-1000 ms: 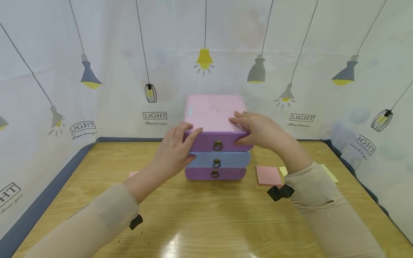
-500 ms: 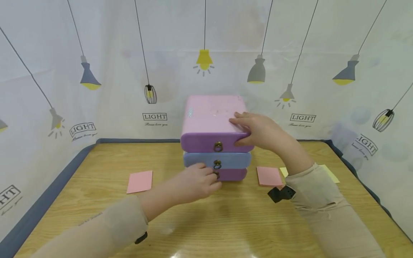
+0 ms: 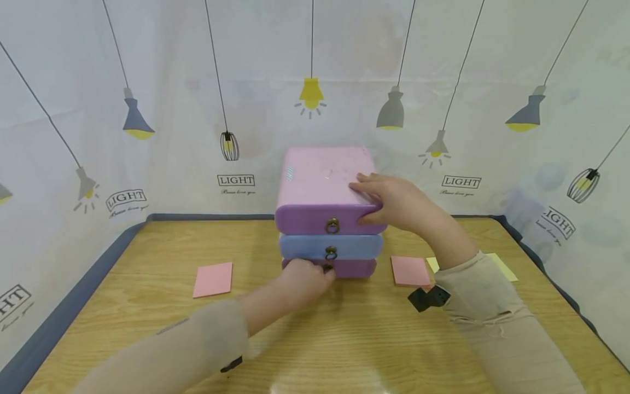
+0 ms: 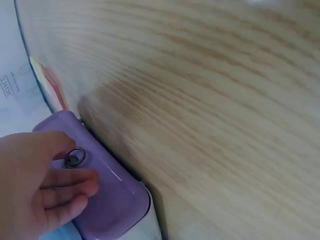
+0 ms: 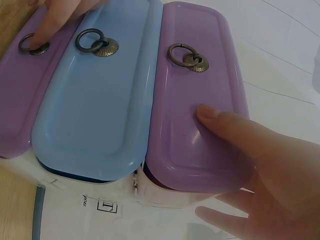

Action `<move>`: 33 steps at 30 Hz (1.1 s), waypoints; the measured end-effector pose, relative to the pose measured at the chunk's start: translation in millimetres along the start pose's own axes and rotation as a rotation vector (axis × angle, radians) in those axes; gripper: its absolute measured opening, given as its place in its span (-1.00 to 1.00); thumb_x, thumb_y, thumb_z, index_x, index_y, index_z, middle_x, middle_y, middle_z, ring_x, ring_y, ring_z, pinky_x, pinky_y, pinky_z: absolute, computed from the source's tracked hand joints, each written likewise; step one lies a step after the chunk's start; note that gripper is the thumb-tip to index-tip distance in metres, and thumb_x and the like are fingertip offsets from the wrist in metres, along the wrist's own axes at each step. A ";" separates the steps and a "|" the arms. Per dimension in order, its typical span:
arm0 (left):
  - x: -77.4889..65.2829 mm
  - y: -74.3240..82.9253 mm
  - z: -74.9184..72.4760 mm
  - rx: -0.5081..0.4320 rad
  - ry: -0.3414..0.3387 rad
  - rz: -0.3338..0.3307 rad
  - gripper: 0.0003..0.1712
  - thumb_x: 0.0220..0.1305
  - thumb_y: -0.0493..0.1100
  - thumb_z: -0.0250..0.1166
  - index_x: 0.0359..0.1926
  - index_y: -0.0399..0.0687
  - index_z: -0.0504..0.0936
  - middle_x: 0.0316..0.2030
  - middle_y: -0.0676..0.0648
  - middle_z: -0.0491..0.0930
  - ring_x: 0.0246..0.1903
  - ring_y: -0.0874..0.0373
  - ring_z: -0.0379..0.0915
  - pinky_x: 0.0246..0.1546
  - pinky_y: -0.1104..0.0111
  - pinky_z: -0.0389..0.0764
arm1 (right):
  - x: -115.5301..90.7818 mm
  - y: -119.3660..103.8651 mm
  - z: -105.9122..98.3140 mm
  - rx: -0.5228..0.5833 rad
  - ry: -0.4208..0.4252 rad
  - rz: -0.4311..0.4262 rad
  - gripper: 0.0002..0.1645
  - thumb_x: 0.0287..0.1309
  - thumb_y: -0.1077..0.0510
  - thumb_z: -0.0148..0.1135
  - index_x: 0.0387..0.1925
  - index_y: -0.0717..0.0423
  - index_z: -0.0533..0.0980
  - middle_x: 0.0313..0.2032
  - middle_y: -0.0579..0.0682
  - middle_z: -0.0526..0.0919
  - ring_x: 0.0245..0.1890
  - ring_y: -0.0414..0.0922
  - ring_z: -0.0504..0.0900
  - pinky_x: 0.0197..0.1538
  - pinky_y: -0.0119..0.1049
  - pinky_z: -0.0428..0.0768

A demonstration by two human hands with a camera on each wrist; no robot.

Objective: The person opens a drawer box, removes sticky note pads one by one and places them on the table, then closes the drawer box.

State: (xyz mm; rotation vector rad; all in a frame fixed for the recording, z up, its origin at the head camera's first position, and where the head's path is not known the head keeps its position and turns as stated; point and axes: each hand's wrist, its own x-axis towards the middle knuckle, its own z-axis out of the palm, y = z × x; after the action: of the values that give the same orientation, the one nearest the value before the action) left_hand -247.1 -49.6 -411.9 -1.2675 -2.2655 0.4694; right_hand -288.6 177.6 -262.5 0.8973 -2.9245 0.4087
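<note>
A small drawer chest [image 3: 327,178] with a pink top stands on the table. Its top drawer [image 5: 197,130] is purple, the middle one [image 5: 95,107] blue and the bottom one [image 4: 112,200] purple. Each front carries a bronze ring pull. My left hand [image 3: 305,282] is at the bottom drawer's ring pull [image 4: 75,157], a fingertip hooked at the ring and the other fingers near the purple front. At the chest's upper right corner, my right hand [image 3: 401,202] holds on, thumb against the top drawer's front and fingers over the pink top.
A pink sticky-note pad [image 3: 213,279] lies left of the chest. Another pink pad [image 3: 410,271] and yellow notes [image 3: 502,266] lie to its right, partly behind the right sleeve. A lamp-printed cloth [image 3: 187,109] hangs behind the table.
My left hand has left the chest's upper left corner and moved down and right to the bottom ring pull, its fingers curling in there. My right hand stays on the corner.
</note>
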 end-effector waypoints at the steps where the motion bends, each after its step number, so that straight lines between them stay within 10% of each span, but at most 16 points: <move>1: 0.7 0.2 0.8 0.001 -0.014 -0.002 -0.88 0.08 -0.19 0.28 -0.42 0.05 0.47 -0.72 0.13 0.37 -0.75 0.27 0.31 -0.89 0.31 0.38 | -0.1 0.2 0.2 0.000 0.003 -0.001 -0.08 -0.03 0.03 0.53 0.36 0.09 0.35 0.41 0.15 0.21 0.41 0.17 0.13 0.40 0.09 0.11; 8: 1.7 2.5 2.8 0.048 0.007 0.015 -0.93 0.11 -0.15 0.30 -0.44 0.08 0.55 -0.70 0.15 0.41 -0.74 0.29 0.34 -0.86 0.32 0.43 | -0.9 2.3 2.2 -0.010 0.008 -0.004 -0.08 -0.03 0.02 0.53 0.36 0.08 0.36 0.41 0.15 0.21 0.41 0.17 0.13 0.40 0.08 0.11; 17: 0.7 9.2 2.3 0.018 -0.199 -0.076 -0.71 0.23 -0.06 0.27 -0.03 0.10 0.69 -0.69 0.14 0.47 -0.74 0.27 0.37 -0.84 0.30 0.43 | -0.4 1.5 2.4 -0.012 0.007 0.002 -0.07 -0.03 0.01 0.53 0.37 0.06 0.35 0.42 0.13 0.20 0.42 0.15 0.12 0.40 0.08 0.11; 33: 7.9 15.5 -3.0 -0.134 -0.179 -0.253 -0.83 0.06 -0.21 0.34 -0.40 -0.04 0.46 -0.72 0.09 0.35 -0.76 0.22 0.36 -0.85 0.28 0.43 | -0.5 1.9 3.2 -0.009 0.024 0.001 -0.08 -0.05 0.00 0.54 0.36 0.05 0.37 0.42 0.11 0.21 0.42 0.12 0.14 0.40 0.04 0.14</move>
State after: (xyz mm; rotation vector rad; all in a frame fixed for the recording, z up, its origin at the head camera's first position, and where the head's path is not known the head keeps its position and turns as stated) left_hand -238.3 -34.7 -415.5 -1.0146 -2.6026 0.3549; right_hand -289.2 178.5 -266.1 0.8839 -2.9031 0.4038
